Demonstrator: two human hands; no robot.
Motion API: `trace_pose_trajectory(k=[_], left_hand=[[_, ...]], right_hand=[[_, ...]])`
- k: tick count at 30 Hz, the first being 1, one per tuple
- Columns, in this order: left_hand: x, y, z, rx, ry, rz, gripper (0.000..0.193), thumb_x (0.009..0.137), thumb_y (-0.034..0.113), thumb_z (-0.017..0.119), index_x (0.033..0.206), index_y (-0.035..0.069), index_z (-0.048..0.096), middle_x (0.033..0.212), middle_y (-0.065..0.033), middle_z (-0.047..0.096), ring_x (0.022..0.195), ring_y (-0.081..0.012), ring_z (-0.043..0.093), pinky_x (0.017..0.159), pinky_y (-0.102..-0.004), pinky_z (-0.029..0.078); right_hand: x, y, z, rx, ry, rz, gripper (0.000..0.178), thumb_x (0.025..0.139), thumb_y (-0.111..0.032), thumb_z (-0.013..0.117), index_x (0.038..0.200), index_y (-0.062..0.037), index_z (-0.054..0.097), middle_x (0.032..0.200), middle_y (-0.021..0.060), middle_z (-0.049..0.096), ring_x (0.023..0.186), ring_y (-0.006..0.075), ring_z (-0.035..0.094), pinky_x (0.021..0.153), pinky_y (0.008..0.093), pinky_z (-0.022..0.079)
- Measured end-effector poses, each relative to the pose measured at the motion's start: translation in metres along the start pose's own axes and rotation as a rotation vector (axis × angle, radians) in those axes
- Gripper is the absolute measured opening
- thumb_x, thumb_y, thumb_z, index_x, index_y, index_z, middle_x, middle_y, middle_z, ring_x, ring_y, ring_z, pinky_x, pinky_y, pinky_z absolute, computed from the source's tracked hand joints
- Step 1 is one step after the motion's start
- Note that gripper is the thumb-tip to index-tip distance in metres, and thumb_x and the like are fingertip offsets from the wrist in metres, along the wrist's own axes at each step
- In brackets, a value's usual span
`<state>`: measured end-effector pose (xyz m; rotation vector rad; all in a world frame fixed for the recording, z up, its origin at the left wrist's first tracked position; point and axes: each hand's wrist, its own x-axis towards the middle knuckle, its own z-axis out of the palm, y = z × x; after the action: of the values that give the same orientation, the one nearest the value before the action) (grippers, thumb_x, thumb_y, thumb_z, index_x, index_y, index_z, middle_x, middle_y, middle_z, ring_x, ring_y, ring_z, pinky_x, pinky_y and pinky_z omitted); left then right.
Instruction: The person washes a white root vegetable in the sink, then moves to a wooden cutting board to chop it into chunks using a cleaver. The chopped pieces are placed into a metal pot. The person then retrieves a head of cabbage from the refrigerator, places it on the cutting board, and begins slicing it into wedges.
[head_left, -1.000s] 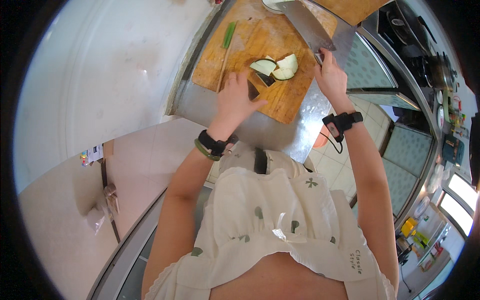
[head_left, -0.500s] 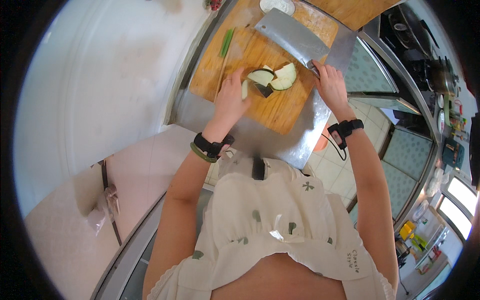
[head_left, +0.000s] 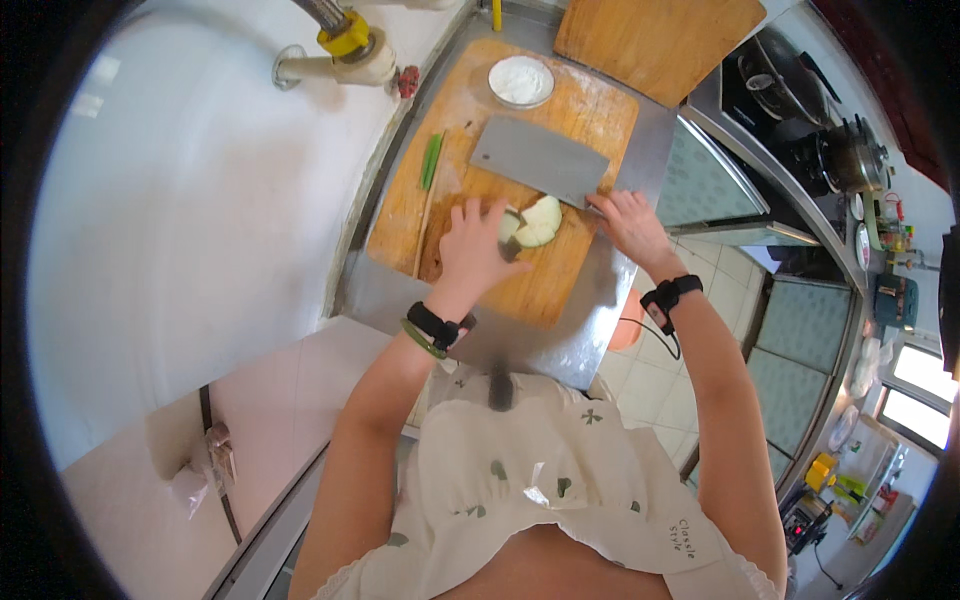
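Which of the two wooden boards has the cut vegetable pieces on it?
The nearer board: the cut pieces lie on it beside the left hand; the farther board is at the picture's upper edge.

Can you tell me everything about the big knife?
The big knife has a wide, grey, metal-looking blade, nearly rectangular, with a small hole near its left end. Its broad side faces up over the wooden cutting board, seemingly lying flat. The right hand holds the handle end, mostly hiding it.
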<state>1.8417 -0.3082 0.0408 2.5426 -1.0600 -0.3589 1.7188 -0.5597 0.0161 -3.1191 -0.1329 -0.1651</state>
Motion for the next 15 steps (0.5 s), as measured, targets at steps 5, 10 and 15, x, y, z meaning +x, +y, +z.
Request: trace_pose_trajectory(k=[5, 10, 15], left_hand=[[0.003, 0.002, 0.008, -0.04, 0.0, -0.01, 0.072, 0.061, 0.034, 0.079, 0.123, 0.018, 0.047, 0.118, -0.0154, 0.045, 0.11, -0.037, 0.044, 0.079, -0.0465, 0.05], [0.007, -0.004, 0.017, -0.003, -0.008, 0.043, 0.066, 0.063, 0.027, 0.077, 0.122, 0.018, 0.048, 0.115, -0.0153, 0.045, 0.108, -0.037, 0.045, 0.077, -0.0461, 0.05], [0.01, -0.003, 0.012, 0.052, -0.059, 0.017, 0.071, 0.061, 0.026, 0.08, 0.122, 0.019, 0.046, 0.119, -0.0166, 0.043, 0.109, -0.0383, 0.045, 0.08, -0.0463, 0.05]], right_hand=[[0.001, 0.002, 0.0, 0.098, 0.013, 0.04, 0.044, 0.077, -0.012, 0.066, 0.119, -0.0125, 0.052, 0.096, 0.0062, 0.053, 0.092, 0.0241, 0.052, 0.082, 0.0354, 0.041], [0.004, 0.014, 0.006, 0.081, 0.024, 0.152, 0.039, 0.079, -0.011, 0.065, 0.116, -0.0144, 0.055, 0.104, 0.008, 0.053, 0.097, 0.0288, 0.052, 0.084, 0.0382, 0.041], [0.033, -0.031, -0.012, 0.219, 0.054, 0.148, 0.049, 0.075, -0.023, 0.072, 0.119, -0.0155, 0.053, 0.118, 0.0122, 0.049, 0.11, 0.0316, 0.048, 0.089, 0.0419, 0.043]])
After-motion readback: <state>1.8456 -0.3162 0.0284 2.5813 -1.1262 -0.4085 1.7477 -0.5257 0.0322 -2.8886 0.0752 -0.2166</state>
